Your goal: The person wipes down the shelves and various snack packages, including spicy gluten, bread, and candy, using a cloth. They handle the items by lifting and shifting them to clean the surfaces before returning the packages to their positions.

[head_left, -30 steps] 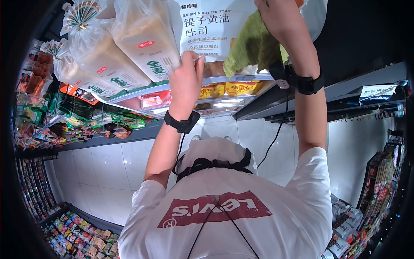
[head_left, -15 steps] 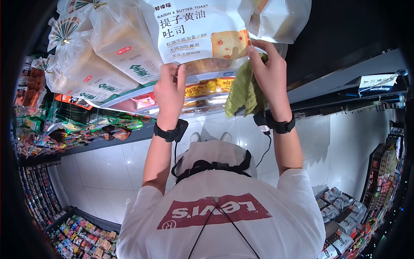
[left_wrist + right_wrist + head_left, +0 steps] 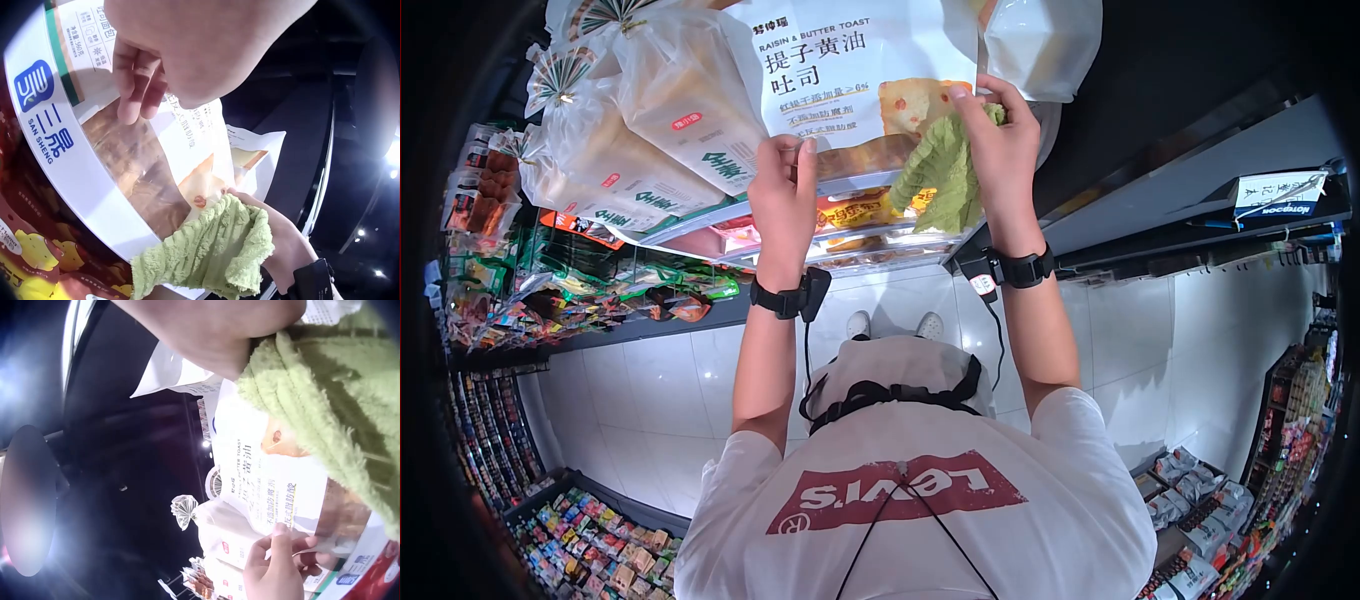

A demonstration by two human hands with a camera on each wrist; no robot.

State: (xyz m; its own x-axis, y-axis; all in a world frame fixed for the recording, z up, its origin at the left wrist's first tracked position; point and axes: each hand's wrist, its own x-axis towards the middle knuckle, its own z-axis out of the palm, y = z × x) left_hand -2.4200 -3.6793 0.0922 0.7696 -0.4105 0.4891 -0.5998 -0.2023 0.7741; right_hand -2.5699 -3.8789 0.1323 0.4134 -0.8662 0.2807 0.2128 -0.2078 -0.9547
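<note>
"State of the left hand (image 3: 785,190)?"

"Fingers partly curled at the toast bag's (image 3: 820,60) lower left edge; grip cannot be confirmed."

"Right hand (image 3: 1005,155)?"

"Fingers curled, holding the green cloth (image 3: 943,175); thumb at the bag's right edge."

"Bag position?"

"On the shelf (image 3: 855,183), beside the bagged loaves (image 3: 690,125)."

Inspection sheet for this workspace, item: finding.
surface: white-edged shelf, bags above its edge
job's things: raisin and butter toast bag; green cloth
clutter: bagged loaves beside the toast bag
hands: left hand at bag's lower edge, grip unclear; right hand holds cloth, fingertips at bag's side
cables: black cable at left wrist, another at right
surroundings: tiled floor, stocked snack racks; spills: nothing seen
</note>
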